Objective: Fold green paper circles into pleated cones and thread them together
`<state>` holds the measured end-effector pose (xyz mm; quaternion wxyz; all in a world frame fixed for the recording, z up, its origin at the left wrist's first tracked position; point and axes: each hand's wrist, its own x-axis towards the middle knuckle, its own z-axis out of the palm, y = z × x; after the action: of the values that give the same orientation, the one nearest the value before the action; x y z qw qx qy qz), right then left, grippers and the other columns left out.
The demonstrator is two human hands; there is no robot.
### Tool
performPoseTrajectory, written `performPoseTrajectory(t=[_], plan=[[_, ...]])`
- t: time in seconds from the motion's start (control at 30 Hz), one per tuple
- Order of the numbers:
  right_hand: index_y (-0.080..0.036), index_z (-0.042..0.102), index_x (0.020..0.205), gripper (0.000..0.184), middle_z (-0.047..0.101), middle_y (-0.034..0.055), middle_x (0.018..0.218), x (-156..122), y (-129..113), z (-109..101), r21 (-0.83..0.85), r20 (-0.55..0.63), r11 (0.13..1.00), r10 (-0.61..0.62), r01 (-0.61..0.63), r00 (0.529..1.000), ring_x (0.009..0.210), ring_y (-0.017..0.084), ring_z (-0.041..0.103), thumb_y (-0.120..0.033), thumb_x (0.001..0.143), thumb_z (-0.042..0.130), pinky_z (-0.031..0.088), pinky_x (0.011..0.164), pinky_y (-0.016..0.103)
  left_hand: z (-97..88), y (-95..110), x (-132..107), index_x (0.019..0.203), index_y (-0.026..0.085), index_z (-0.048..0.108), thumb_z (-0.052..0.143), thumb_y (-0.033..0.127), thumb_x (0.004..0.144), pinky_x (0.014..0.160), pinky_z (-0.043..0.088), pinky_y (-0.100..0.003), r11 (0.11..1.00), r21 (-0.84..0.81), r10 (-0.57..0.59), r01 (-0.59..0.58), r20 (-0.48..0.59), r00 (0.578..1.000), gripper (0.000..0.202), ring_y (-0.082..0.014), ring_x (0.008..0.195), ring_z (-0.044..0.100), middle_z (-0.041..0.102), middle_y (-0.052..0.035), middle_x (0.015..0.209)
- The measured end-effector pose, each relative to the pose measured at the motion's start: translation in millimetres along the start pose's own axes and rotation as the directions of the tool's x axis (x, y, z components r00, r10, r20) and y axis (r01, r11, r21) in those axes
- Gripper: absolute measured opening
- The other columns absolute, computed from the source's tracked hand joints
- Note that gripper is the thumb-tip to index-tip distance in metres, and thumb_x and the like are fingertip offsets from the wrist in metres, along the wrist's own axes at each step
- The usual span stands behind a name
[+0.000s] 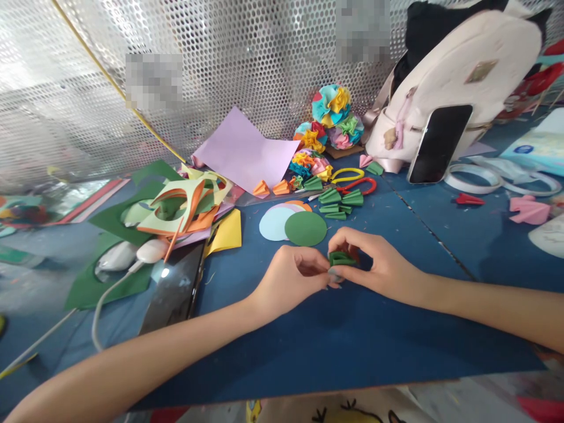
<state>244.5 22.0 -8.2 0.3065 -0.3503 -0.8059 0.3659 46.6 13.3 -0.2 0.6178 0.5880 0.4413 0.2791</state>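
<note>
Between the thumb and fingers of my right hand [374, 264] is a pleated piece of dark green paper [340, 258], folded into a small fan-like bundle. My left hand [297, 273] meets it from the left, its thumb and fingertips pinched together by the lower edge of the paper; whether they grip it is partly hidden. Just beyond my hands lie a green paper circle [305, 228] and a light blue paper circle [277, 222], overlapping, with orange and purple ones beneath. Several folded green paper pieces [337, 200] sit farther back.
Paper scraps [176, 205] and a dark tablet-like device [174, 288] with a white cable are on the left. Scissors [359, 185], pleated paper balls [331, 106] and a purple sheet [247, 150] lie behind. A phone [440, 144] leans on a white backpack [458, 82], near tape rolls [473, 178].
</note>
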Motion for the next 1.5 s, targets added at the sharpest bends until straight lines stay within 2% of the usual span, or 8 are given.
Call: performPoseTrajectory(t=[0.13, 0.33, 0.73, 0.87, 1.03, 1.23, 1.33, 1.5], plan=[[-0.022, 0.049, 0.082, 0.013, 0.049, -0.0044, 0.073, -0.7, -2.1, 0.3, 0.032, 0.007, 0.999, 0.015, -0.016, 1.000, 0.064, 0.011, 0.042, -0.023, 0.090, 0.058, 0.035, 0.059, 0.027, -1.2, -0.9, 1.5, 0.073, 0.010, 0.069, 0.070, 0.008, 0.072, 0.069, 0.058, -0.022, 1.000, 0.009, 0.013, -0.014, 0.052, 0.999, 0.003, -0.0159, 0.070, 0.073, 0.075, -0.0058, 0.073], [-0.021, 0.048, 0.079, 0.016, 0.052, -0.0036, 0.072, 0.0, -1.8, 1.2, 0.104, 0.019, 0.993, 0.060, -0.061, 0.998, 0.064, 0.012, 0.044, -0.024, 0.092, 0.055, 0.035, 0.059, 0.028, 0.4, -0.6, 2.8, 0.073, 0.010, 0.067, 0.069, 0.008, 0.074, 0.069, 0.059, -0.023, 1.000, 0.019, 0.005, -0.007, 0.066, 0.998, 0.003, -0.0161, 0.070, 0.073, 0.074, -0.0055, 0.073], [-0.023, 0.054, 0.094, 0.006, 0.054, -0.0037, 0.079, 1.5, 1.2, -2.4, 0.019, -0.012, 0.998, 0.068, -0.067, 0.998, 0.063, 0.010, 0.045, -0.029, 0.093, 0.055, 0.037, 0.058, 0.025, -2.9, -1.6, 3.1, 0.081, 0.010, 0.067, 0.068, 0.015, 0.079, 0.068, 0.058, -0.022, 0.995, -0.101, -0.002, 0.010, 0.082, 0.997, 0.005, -0.0164, 0.074, 0.074, 0.076, -0.0081, 0.079], [-0.022, 0.055, 0.094, 0.006, 0.055, -0.0026, 0.079, 2.3, 2.5, -3.6, 0.024, -0.034, 0.998, 0.052, -0.051, 0.998, 0.063, 0.010, 0.046, -0.028, 0.094, 0.053, 0.038, 0.058, 0.024, -5.8, -1.1, 3.2, 0.088, 0.009, 0.069, 0.064, 0.024, 0.086, 0.070, 0.058, -0.023, 0.996, -0.090, 0.018, -0.009, 0.108, 0.994, 0.016, -0.0169, 0.078, 0.074, 0.077, -0.0112, 0.087], [-0.022, 0.056, 0.095, 0.004, 0.057, 0.0002, 0.086, 1.8, 3.8, -3.0, 0.033, -0.055, 0.999, 0.010, -0.008, 0.998, 0.068, 0.012, 0.049, -0.025, 0.094, 0.054, 0.042, 0.060, 0.025, -6.9, -0.4, 2.3, 0.091, 0.009, 0.070, 0.065, 0.027, 0.086, 0.070, 0.057, -0.023, 0.997, -0.078, 0.028, -0.019, 0.113, 0.993, 0.020, -0.0173, 0.079, 0.074, 0.077, -0.0120, 0.089], [-0.025, 0.053, 0.111, 0.024, 0.052, 0.0041, 0.103, 1.7, 8.1, -4.1, 0.001, -0.160, 0.996, -0.091, 0.092, 0.983, 0.085, 0.016, 0.051, -0.027, 0.089, 0.063, 0.045, 0.065, 0.028, -4.6, 1.1, 1.6, 0.088, 0.008, 0.071, 0.063, 0.026, 0.087, 0.069, 0.057, -0.023, 0.996, -0.085, 0.018, -0.010, 0.087, 0.996, 0.019, -0.0174, 0.077, 0.074, 0.077, -0.0121, 0.085], [-0.025, 0.055, 0.104, 0.022, 0.051, 0.0047, 0.104, 2.7, 8.5, -8.3, -0.058, -0.152, 0.987, -0.160, 0.153, 0.975, 0.085, 0.017, 0.051, -0.028, 0.086, 0.068, 0.045, 0.064, 0.029, -4.4, 1.2, 1.5, 0.087, 0.008, 0.070, 0.063, 0.025, 0.087, 0.068, 0.058, -0.023, 0.995, -0.096, 0.034, -0.027, 0.071, 0.997, 0.019, -0.0170, 0.075, 0.074, 0.076, -0.0120, 0.083], [-0.025, 0.062, 0.083, 0.007, 0.052, 0.0060, 0.104, 3.6, 8.7, -13.2, -0.215, -0.112, 0.947, -0.267, 0.239, 0.957, 0.098, 0.022, 0.052, -0.028, 0.085, 0.069, 0.044, 0.086, 0.039, -4.4, 2.1, 1.1, 0.087, 0.007, 0.069, 0.065, 0.024, 0.085, 0.067, 0.058, -0.023, 0.992, -0.130, 0.015, -0.009, 0.046, 0.999, 0.018, -0.0176, 0.074, 0.074, 0.077, -0.0132, 0.083]])
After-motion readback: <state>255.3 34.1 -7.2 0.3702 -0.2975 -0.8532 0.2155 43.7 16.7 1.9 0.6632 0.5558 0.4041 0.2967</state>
